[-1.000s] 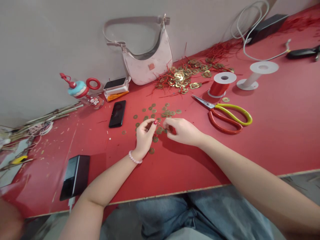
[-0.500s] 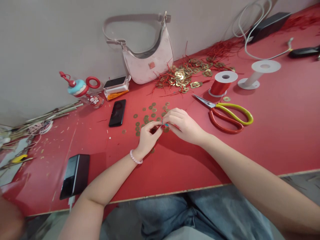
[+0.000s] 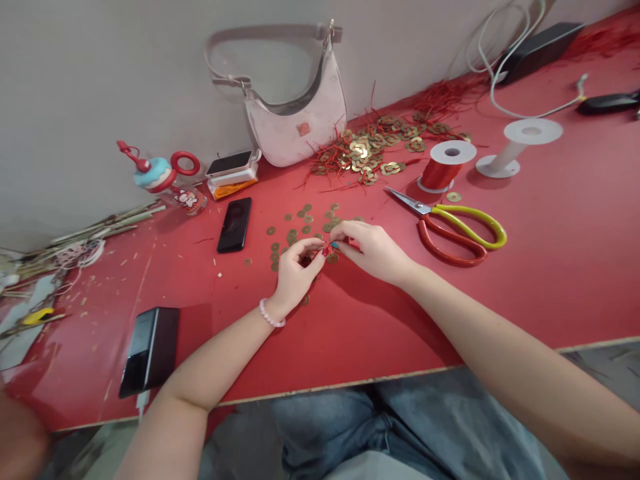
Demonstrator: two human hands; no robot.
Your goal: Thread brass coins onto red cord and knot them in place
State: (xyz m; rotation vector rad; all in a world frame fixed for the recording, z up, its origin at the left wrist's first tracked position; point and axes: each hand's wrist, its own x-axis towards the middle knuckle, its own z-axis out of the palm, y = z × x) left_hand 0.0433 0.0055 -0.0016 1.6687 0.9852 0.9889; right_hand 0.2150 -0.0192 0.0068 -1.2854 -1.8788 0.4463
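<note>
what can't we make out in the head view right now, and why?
All in the head view:
Thin red thread: path between fingertips hidden by left hand and right hand.
Flat round brass-coloured coins: some covered by both hands; surface detail too small.
Black-handled tool: cut off by right edge.

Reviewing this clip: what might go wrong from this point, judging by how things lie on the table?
1. The thin red thread pinched between the fingertips of the left hand and right hand looks fine enough to slip.
2. Loose coins lie close around both hands, so a sideways brush could scatter them.
3. The black device sits near the table's front edge beside the left forearm; a nudge might push it off.
</note>
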